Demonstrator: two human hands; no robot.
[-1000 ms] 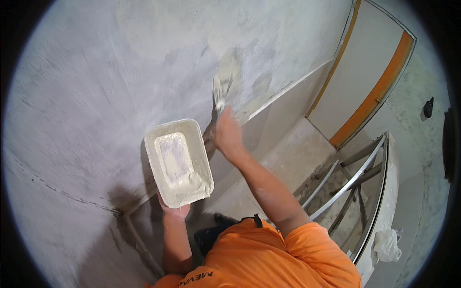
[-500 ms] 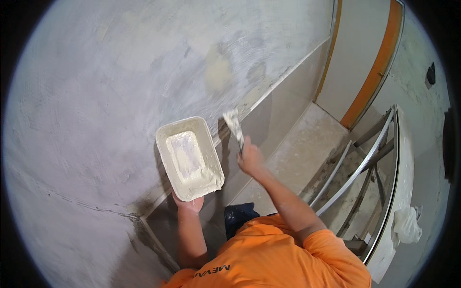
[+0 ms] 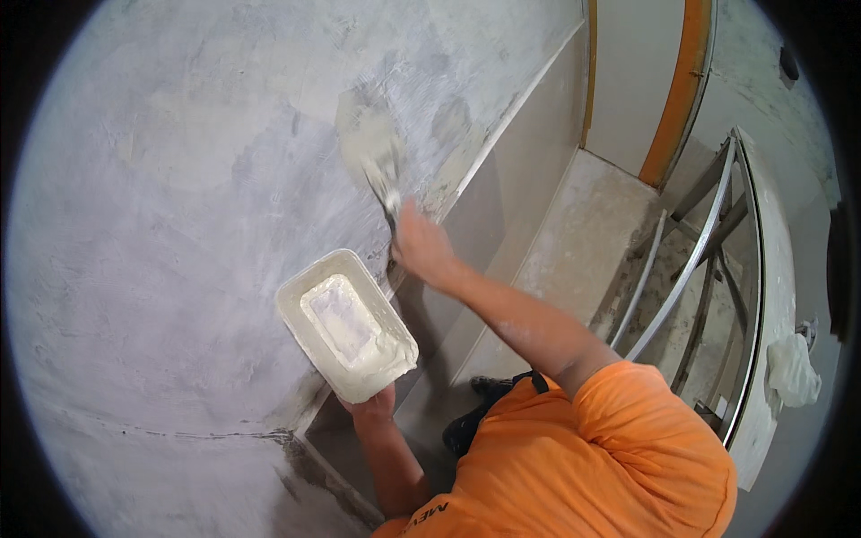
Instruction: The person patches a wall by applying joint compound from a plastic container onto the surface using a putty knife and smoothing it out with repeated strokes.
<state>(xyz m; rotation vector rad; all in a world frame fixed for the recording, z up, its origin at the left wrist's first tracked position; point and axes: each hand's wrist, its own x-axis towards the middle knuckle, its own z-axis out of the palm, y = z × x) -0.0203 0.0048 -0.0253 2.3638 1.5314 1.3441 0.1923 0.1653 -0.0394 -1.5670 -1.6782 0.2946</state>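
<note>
My left hand (image 3: 369, 407) holds a white plastic tub (image 3: 391, 325) from beneath, its fingers mostly hidden by it. Creamy filler coats the tub's inside and gathers thickly at the near right corner. In my right hand (image 3: 420, 240) is a putty knife (image 3: 384, 190), gripped by the handle, its blade smeared with filler. The blade lies against or very close to the plastered wall (image 3: 206, 224), at a pale damp-looking patch (image 3: 369, 134). Motion blurs the blade a little.
Grey panels (image 3: 529, 143) run along the wall beside a pale ledge strip. To the right stands a metal-framed platform (image 3: 686, 260) with a crumpled white plastic bag (image 3: 794, 369) on its edge. A white door panel with an orange frame (image 3: 679, 90) is at the far right.
My right hand has moved up and left, bringing the putty knife from the ledge strip onto the wall patch. The tub has tilted slightly and shifted as the view turned.
</note>
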